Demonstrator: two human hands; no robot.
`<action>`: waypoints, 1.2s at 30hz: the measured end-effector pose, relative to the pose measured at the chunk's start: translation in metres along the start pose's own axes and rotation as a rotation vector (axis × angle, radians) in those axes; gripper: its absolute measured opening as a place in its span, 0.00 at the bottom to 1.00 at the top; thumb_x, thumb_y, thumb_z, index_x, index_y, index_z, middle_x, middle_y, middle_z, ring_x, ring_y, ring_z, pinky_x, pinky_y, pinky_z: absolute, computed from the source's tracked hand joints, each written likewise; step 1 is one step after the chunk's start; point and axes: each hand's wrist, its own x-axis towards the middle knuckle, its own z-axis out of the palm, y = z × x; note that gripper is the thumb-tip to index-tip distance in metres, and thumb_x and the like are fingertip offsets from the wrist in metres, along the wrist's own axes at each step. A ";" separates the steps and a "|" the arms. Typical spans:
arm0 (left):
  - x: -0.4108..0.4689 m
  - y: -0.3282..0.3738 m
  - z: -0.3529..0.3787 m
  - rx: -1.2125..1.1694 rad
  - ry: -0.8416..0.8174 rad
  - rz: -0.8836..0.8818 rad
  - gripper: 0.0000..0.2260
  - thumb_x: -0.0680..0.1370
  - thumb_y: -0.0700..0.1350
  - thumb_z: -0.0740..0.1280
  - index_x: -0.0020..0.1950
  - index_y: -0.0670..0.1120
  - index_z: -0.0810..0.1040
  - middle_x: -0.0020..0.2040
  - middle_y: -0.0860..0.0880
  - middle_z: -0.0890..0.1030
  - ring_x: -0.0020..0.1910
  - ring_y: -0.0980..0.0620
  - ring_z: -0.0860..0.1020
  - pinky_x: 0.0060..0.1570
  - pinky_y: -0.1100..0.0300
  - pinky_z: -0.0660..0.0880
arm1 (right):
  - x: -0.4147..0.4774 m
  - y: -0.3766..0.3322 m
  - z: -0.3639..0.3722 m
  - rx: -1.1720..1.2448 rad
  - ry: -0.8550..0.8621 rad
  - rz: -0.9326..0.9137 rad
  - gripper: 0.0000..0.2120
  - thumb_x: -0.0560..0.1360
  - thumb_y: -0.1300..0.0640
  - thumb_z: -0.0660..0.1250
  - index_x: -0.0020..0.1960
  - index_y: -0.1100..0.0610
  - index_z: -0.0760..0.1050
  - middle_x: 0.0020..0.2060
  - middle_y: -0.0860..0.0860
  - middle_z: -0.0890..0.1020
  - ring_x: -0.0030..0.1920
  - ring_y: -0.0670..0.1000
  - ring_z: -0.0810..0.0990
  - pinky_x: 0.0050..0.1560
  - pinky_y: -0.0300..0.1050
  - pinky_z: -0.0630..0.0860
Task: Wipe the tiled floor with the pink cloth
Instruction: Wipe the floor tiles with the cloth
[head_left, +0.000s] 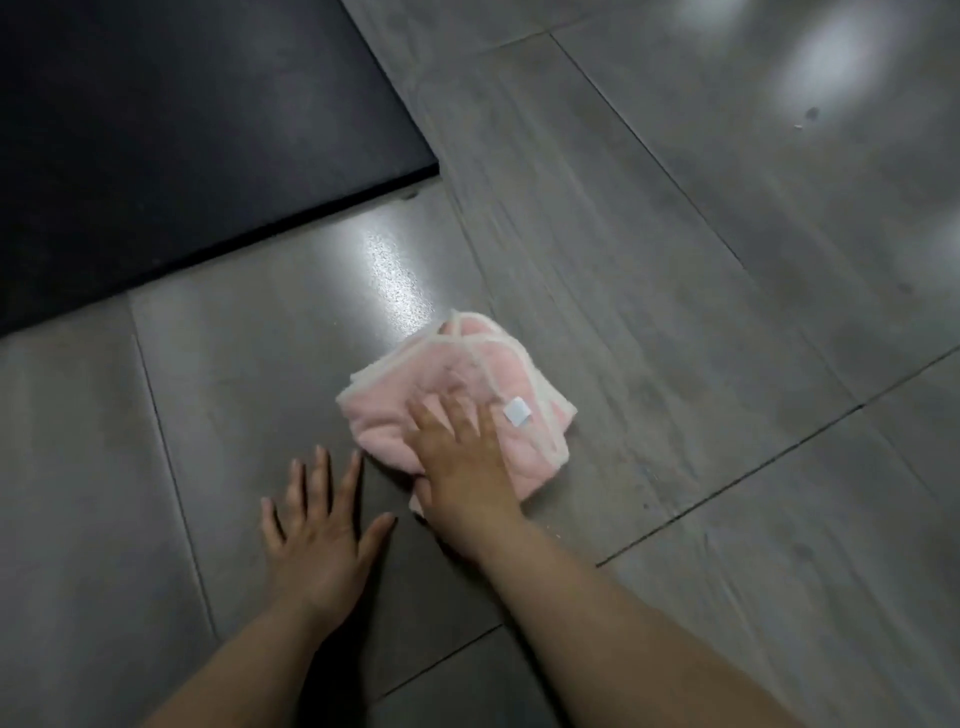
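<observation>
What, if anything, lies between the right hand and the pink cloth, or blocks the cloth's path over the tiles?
Nothing visible. The right hand presses flat on the cloth; the tiles just beyond it lie bare. A black mat lies farther off, to the left.

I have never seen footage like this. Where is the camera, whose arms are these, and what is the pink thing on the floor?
There is no machine here. These are a person's two bare arms, filmed by one camera worn on the head, which looks forward and down. The right hand presses flat on a folded pink cloth that has a small white tag. The cloth lies on the grey tiled floor. The left hand rests on the floor beside the cloth with its fingers spread, and it holds nothing. A black mat lies at the upper left.
</observation>
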 end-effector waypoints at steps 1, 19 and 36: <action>-0.001 -0.001 0.001 -0.009 -0.004 -0.004 0.44 0.56 0.67 0.32 0.72 0.54 0.37 0.75 0.51 0.38 0.72 0.54 0.34 0.71 0.49 0.37 | 0.001 -0.002 0.005 -0.042 -0.023 -0.097 0.30 0.56 0.52 0.58 0.58 0.53 0.75 0.59 0.50 0.80 0.60 0.56 0.78 0.59 0.60 0.72; -0.005 0.005 0.000 -0.062 0.035 0.004 0.30 0.75 0.61 0.54 0.73 0.52 0.50 0.76 0.47 0.45 0.75 0.47 0.41 0.72 0.46 0.40 | -0.080 0.090 -0.025 -0.061 -0.062 -0.154 0.26 0.62 0.59 0.53 0.60 0.57 0.66 0.60 0.56 0.79 0.63 0.54 0.66 0.69 0.47 0.54; -0.036 0.019 0.007 -0.017 0.015 0.236 0.31 0.71 0.60 0.52 0.71 0.49 0.60 0.74 0.40 0.57 0.74 0.39 0.54 0.71 0.41 0.48 | -0.210 0.135 -0.049 -0.033 0.015 0.151 0.24 0.65 0.59 0.55 0.62 0.57 0.66 0.60 0.59 0.79 0.64 0.56 0.66 0.73 0.40 0.46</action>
